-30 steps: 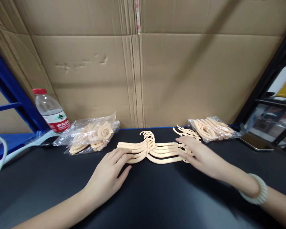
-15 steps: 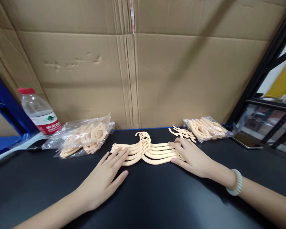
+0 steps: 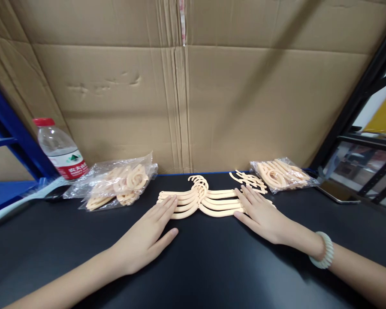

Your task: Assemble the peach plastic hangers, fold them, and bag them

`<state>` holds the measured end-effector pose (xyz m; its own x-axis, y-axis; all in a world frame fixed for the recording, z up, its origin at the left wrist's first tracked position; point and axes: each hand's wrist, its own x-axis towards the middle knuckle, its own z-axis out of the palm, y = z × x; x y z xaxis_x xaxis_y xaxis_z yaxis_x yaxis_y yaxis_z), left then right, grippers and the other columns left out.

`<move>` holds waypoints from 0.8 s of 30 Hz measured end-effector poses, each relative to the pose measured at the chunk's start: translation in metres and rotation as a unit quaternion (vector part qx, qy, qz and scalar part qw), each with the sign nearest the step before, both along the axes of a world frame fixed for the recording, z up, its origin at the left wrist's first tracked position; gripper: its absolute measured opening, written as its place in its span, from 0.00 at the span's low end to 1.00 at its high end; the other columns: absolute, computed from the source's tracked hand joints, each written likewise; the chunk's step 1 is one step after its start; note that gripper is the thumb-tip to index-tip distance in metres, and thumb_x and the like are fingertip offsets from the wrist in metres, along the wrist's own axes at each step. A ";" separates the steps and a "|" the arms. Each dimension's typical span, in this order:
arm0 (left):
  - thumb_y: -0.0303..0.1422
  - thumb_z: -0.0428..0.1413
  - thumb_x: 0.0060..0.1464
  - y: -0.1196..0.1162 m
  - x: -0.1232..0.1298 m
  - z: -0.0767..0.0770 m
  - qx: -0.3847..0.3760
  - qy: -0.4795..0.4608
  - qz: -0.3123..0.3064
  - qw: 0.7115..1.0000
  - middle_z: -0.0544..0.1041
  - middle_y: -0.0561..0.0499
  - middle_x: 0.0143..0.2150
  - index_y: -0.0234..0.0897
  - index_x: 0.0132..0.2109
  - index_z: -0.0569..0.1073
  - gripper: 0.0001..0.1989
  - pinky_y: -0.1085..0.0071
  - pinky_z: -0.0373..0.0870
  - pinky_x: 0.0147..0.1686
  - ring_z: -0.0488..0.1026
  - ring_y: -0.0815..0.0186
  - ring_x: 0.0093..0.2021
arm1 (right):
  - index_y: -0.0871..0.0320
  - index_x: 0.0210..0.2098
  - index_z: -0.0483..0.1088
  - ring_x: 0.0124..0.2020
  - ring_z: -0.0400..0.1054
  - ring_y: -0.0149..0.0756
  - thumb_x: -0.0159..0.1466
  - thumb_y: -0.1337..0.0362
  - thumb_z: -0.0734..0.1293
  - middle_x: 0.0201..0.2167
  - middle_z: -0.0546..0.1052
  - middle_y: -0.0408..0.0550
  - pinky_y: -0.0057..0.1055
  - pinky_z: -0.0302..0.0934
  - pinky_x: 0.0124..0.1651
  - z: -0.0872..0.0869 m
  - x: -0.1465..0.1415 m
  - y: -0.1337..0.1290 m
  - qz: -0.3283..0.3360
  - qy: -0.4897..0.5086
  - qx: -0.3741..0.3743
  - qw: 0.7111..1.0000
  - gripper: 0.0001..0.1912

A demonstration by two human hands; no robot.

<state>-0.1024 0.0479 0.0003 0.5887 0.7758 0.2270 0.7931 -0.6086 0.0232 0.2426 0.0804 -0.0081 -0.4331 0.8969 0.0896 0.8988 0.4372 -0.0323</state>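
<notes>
Several cream-coloured hangers lie overlapped in a row on the black table, their hooks bunched at the top centre. My left hand rests flat on their left ends, fingers stretched out and thumb apart. On the right ends lies my right hand, its fingers also extended and the thumb spread; a pale coiled band circles that wrist. Neither hand is wrapped round anything. Just behind my right hand is a small pile of loose cream hook-shaped pieces.
A clear bag of cream parts lies at the left, by a red-capped bottle. Another bag sits at the back right, near a phone. Cardboard stands behind the table; a black rack is at the right.
The view has shifted slightly, so most things appear a little further right. My right hand's fingers have straightened and lie flatter over the hanger ends. My left hand's fingers are closer together.
</notes>
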 end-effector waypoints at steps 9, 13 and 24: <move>0.37 0.46 0.66 -0.001 0.000 -0.002 0.023 -0.055 0.013 0.998 0.50 0.42 0.71 0.38 0.71 0.46 0.31 0.51 0.57 0.64 0.49 0.53 0.69 | 0.65 0.69 0.47 0.70 0.38 0.54 0.69 0.42 0.48 0.69 0.49 0.63 0.54 0.43 0.67 -0.007 0.017 0.018 0.010 0.032 0.024 0.999 0.40; 0.41 0.44 0.66 0.002 -0.002 -0.004 0.019 -0.032 0.077 0.996 0.50 0.39 0.71 0.33 0.70 0.49 0.31 0.47 0.56 0.63 0.47 0.50 0.70 | 0.66 0.69 0.46 0.70 0.37 0.52 0.70 0.43 0.46 0.69 0.48 0.61 0.53 0.41 0.68 -0.006 0.018 0.018 0.023 0.029 0.015 0.999 0.39; 0.36 0.39 0.68 0.013 -0.010 0.002 -0.019 -0.024 0.086 0.996 0.57 0.39 0.69 0.32 0.69 0.53 0.26 0.50 0.56 0.64 0.54 0.55 0.68 | 0.67 0.69 0.45 0.70 0.35 0.51 0.70 0.44 0.45 0.69 0.47 0.61 0.54 0.38 0.68 -0.003 0.019 0.022 0.044 0.022 0.000 0.999 0.39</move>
